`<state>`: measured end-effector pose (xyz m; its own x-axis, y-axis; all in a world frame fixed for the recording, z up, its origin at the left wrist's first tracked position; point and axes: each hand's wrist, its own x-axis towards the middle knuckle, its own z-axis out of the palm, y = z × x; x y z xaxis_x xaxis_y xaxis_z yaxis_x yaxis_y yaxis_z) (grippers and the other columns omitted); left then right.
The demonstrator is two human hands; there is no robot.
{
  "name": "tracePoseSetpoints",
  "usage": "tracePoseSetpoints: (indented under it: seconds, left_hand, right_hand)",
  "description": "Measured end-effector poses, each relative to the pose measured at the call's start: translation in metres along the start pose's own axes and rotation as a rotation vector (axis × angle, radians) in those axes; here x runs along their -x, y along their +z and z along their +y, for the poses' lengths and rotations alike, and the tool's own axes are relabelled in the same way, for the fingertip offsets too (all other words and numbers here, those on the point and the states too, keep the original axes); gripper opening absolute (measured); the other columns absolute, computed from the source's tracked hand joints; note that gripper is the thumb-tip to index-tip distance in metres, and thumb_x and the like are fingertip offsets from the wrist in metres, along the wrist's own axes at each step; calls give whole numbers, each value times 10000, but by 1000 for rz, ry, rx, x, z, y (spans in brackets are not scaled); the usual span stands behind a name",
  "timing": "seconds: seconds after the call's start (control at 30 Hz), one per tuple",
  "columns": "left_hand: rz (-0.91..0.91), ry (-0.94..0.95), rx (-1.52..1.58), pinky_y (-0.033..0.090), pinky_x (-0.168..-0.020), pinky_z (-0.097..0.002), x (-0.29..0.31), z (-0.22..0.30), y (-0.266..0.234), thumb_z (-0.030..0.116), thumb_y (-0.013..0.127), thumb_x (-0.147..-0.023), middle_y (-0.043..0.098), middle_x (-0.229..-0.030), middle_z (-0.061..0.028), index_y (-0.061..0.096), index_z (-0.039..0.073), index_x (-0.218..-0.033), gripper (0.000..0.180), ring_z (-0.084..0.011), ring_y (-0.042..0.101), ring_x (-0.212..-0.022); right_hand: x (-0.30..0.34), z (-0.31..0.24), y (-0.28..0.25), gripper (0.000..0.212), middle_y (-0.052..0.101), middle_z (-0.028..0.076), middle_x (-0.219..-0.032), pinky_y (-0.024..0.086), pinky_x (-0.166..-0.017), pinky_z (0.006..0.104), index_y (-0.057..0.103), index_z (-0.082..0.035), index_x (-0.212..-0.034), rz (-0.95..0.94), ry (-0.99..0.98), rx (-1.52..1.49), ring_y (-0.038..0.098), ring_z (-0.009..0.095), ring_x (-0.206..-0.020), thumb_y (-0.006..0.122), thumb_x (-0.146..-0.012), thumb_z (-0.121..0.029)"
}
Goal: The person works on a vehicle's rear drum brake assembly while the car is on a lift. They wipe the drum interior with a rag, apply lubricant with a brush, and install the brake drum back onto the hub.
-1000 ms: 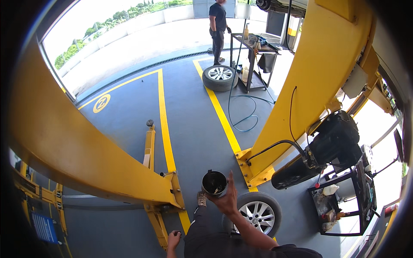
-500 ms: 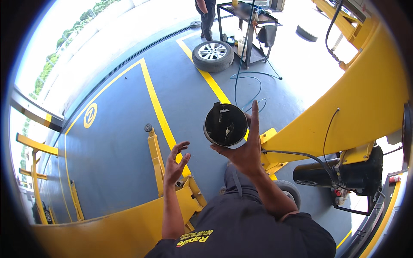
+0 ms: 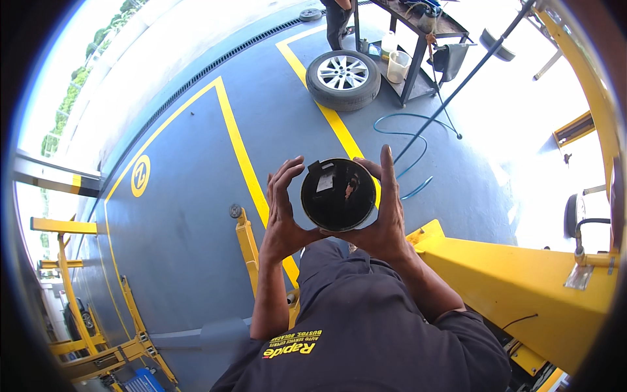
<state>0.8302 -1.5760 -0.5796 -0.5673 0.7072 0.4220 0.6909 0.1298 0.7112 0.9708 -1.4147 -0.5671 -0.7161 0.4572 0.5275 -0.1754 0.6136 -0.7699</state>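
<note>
Between my hands, in front of my chest, is a black round canister [image 3: 339, 195] with its wide round end turned up toward me. Its dark inside is glossy, with a pale reflection and a brownish patch; a dark tab sticks out at its upper left rim. My right hand [image 3: 388, 222] grips the right side, thumb along the lower rim and some fingers partly hidden behind it. On the other side my left hand [image 3: 282, 225] cups the canister, its thumb at the lower rim and its fingers curved up beside the wall.
A tire on a silver wheel [image 3: 343, 80] lies flat ahead, beside a black cart [image 3: 411, 68] holding containers. A person's leg [image 3: 336, 26] shows behind it. A teal hose [image 3: 418, 140] loops over the blue floor. Yellow lift arms [image 3: 509, 274] stand close at right and left [image 3: 245, 245].
My left hand has come in from the left and now cups the canister along with the right hand. The view has shifted, with the yellow lift arm at right lower in it.
</note>
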Motion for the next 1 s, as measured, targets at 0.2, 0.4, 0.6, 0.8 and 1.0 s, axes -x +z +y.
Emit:
tracePoseSetpoints:
  seconds: [0.2, 0.4, 0.6, 0.8, 1.0]
  left_hand:
    - [3, -18, -71, 121, -1277, -663, -114, -107, -9, 427, 1023, -558, 568, -1506, -53, 457, 161, -1495, 1127, -350, 391, -1511]
    - [96, 59, -84, 72, -1282, -664, -239, -208, -16, 430, 1022, -553, 583, -1502, -30, 469, 189, -1479, 1105, -350, 374, -1517]
    - [-62, 102, -155, 122, -1287, -635, -387, -272, -33, 380, 1030, -541, 602, -1470, -57, 493, 172, -1465, 1088, -354, 405, -1491]
    - [-232, 107, 35, 65, -1286, -669, -506, -306, 3, 410, 1025, -499, 607, -1465, 14, 517, 227, -1461, 1103, -349, 373, -1509]
    - [-286, 213, -57, 59, -1276, -691, -624, -330, 75, 403, 1018, -509, 615, -1466, 7, 515, 236, -1462, 1090, -362, 366, -1515]
  right_hand:
    - [-118, 84, 72, 1434, 548, 217, -1478, 374, -1156, 533, 115, 21, -1663, -44, 20, -30, 541, 398, -1363, 1028, -619, -341]
    - [-235, 158, 141, 1442, 507, 230, -1529, 362, -1181, 541, 141, -15, -1669, 4, -6, 23, 498, 420, -1412, 1032, -597, -381]
    - [-370, 198, 120, 770, 546, 194, -1512, 487, -1079, 538, 636, -157, -1457, 71, 15, 27, 570, 403, -1340, 900, -802, -463]
    - [-516, 227, 82, 324, 708, 110, -1211, 478, -1047, 455, 787, -95, -1176, 54, 28, 239, 629, 293, -1196, 814, -917, -286]
    - [-629, 315, 35, 198, 698, 113, -1130, 445, -1061, 477, 797, -33, -1020, -178, 155, 438, 659, 292, -1108, 797, -896, -188]
